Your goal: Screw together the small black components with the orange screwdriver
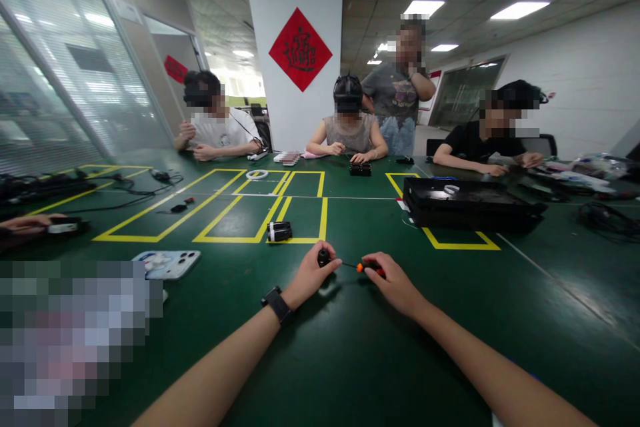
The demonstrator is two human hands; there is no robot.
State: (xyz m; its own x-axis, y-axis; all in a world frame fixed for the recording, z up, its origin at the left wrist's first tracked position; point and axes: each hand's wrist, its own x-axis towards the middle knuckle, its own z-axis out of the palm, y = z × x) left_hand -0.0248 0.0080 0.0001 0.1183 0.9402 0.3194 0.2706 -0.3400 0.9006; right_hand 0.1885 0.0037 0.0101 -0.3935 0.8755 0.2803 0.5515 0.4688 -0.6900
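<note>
My left hand [316, 269], with a dark watch on its wrist, is closed round a small black cylindrical part [323, 257]. My right hand [393, 279] grips a screwdriver [361, 268] with an orange and red handle. The thin shaft of the screwdriver points left, and its tip is at the fingers of my left hand; whether it touches the black part cannot be made out. Both hands are low over the green table [350, 360]. Beyond my left hand, a black cylindrical object with pale marks [279, 231] lies on its side.
A black tray [473, 205] stands right of centre. Yellow tape [210, 239] marks rectangles on the table. A phone [173, 265] lies at left, near cables [125, 183]. A white ring [257, 175] lies farther back. Several people are across the table; another person's hand [35, 225] is at far left.
</note>
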